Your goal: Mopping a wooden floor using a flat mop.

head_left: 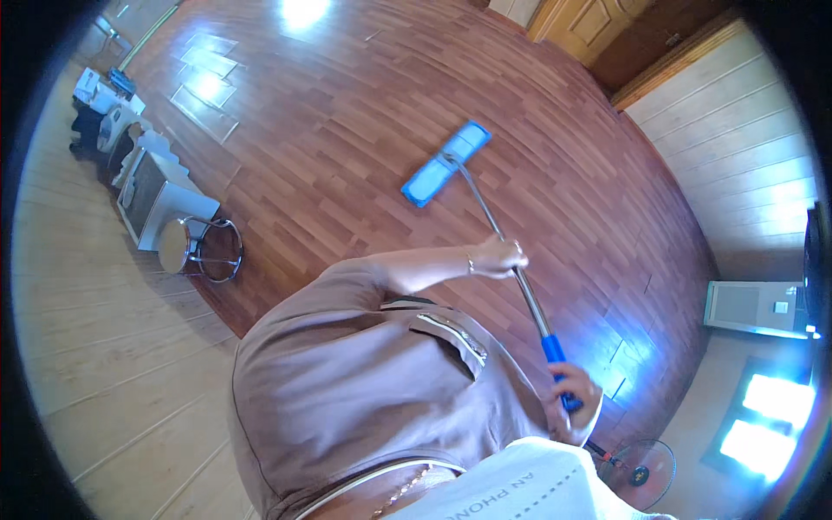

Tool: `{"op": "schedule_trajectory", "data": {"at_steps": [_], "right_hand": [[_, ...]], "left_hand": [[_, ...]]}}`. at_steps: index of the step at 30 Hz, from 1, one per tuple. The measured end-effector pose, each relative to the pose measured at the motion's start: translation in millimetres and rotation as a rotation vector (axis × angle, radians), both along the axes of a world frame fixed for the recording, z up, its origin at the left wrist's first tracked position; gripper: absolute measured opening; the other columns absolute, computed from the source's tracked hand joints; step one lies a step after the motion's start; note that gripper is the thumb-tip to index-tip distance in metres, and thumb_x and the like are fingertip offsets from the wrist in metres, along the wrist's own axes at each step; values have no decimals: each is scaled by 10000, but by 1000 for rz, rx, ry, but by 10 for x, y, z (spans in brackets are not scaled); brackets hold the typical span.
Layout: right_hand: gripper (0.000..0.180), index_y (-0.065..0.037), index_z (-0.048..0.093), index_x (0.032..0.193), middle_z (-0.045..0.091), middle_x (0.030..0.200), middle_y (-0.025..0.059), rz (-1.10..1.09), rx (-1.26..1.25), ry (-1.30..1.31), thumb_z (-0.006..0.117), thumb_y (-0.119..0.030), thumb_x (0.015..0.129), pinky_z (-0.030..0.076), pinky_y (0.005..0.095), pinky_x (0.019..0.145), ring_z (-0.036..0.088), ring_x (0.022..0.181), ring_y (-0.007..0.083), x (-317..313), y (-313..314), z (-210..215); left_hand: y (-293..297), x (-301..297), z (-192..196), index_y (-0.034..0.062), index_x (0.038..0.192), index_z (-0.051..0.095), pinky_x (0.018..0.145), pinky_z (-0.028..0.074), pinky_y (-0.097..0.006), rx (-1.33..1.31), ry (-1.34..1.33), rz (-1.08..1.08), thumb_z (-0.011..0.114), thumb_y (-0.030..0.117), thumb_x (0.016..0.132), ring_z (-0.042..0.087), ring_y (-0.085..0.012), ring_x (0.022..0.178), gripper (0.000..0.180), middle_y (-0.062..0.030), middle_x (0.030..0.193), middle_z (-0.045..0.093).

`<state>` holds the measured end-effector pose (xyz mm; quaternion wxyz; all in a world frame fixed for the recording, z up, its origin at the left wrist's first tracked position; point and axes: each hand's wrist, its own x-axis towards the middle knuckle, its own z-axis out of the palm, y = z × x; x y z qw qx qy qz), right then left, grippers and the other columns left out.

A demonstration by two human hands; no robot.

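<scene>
A flat mop has its blue rectangular head (446, 165) lying on the wood-plank floor, set slantwise ahead of me. Its silver pole (531, 299) runs back toward my right side and ends in a blue grip (553, 349). My left hand (499, 258), with a bracelet at the wrist, is wrapped round the middle of the pole. Lower down, my right hand (579, 392) is closed about the blue grip near the pole's end. Both hands hold the one mop, and its pole is tilted.
To the left, a round-seated metal stool (176, 245) stands by a white cabinet (178, 208), with several items lined along the wall. A fan (641, 475) is at the lower right. A wooden door (589, 30) is at the far right, and a white unit (752, 306) stands by the right wall.
</scene>
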<state>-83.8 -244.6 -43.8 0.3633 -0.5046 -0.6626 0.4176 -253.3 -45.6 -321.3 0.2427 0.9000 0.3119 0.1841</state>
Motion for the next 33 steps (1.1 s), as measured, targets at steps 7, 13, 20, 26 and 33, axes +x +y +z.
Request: {"op": "schedule_trajectory", "data": {"at_steps": [7, 13, 20, 26, 33], "right_hand": [[316, -64, 624, 762, 681, 937, 154, -351, -143, -427, 623, -367, 853, 504, 364, 678, 657, 779, 272, 391, -991, 135], [507, -5, 554, 666, 676, 816, 193, -715, 218, -364, 509, -426, 944, 497, 373, 634, 654, 707, 292, 342, -1025, 30], [464, 8, 550, 629, 657, 722, 188, -607, 165, -174, 505, -332, 941, 464, 350, 583, 587, 582, 240, 865, -849, -237], [134, 13, 612, 809, 685, 901, 202, -261, 296, -240, 524, -30, 900, 517, 363, 672, 653, 725, 255, 1221, -99, -677], [60, -41, 612, 703, 701, 840, 109, -142, 224, -229, 593, -77, 748, 490, 363, 638, 645, 668, 277, 990, 980, -1017]], "left_hand": [[-462, 1195, 37, 209, 911, 604, 835, 451, -570, -79, 131, -410, 578, 255, 829, 613, -233, 1012, 97, -24, 896, 630], [-530, 1893, 174, 225, 1034, 637, 907, 396, -544, -118, 235, -587, 676, 356, 811, 607, -252, 1069, 261, -36, 1014, 650], [-328, 2190, -13, 267, 1097, 646, 920, 369, -524, -130, 363, -516, 688, 395, 808, 602, -238, 1082, 319, -32, 1053, 653], [356, 1941, -191, 231, 848, 647, 805, 434, -507, -75, 254, -268, 548, 259, 836, 622, -197, 990, 103, 12, 868, 645], [1253, 1411, -581, 199, 837, 686, 701, 475, -496, -1, 271, 118, 545, 239, 836, 672, -249, 910, 147, -23, 861, 679]]}}
